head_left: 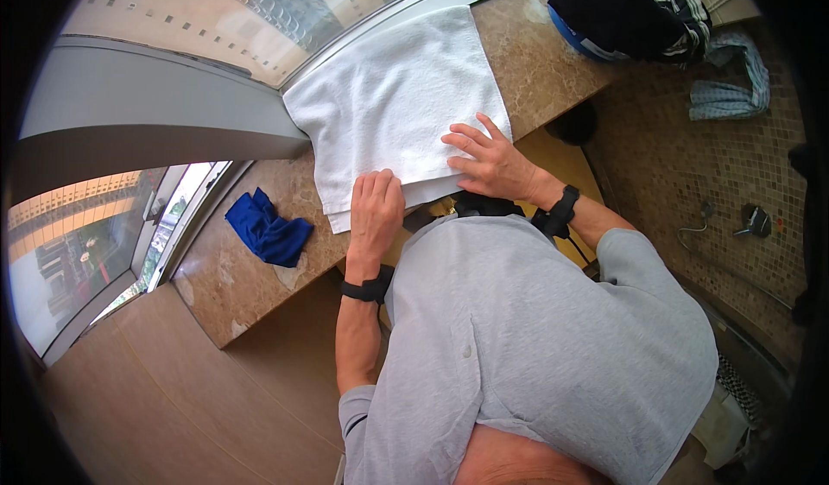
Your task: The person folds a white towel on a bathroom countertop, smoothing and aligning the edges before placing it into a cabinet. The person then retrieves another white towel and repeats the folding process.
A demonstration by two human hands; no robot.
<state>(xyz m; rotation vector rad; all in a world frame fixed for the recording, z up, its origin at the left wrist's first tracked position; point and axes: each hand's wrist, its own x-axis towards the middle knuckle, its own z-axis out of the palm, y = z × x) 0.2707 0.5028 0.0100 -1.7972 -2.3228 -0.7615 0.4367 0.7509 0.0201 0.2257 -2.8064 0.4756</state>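
1. Head view showed a white towel [397, 105] folded on a brown marble ledge [250, 286], its long axis running from the person toward the window [259, 10].
2. The left hand [376, 209] lay flat, fingers together, on the towel's near edge where it hung slightly past the ledge.
3. The right hand [488, 161] pressed flat with fingers spread on the near right corner, a little farther onto the cloth.
4. Both hands rested on it, gripping nothing.
5. A crumpled blue cloth [268, 230] lay well apart to the left; bare ledge lay between, and dark clothing [622, 10] sat at the far right.
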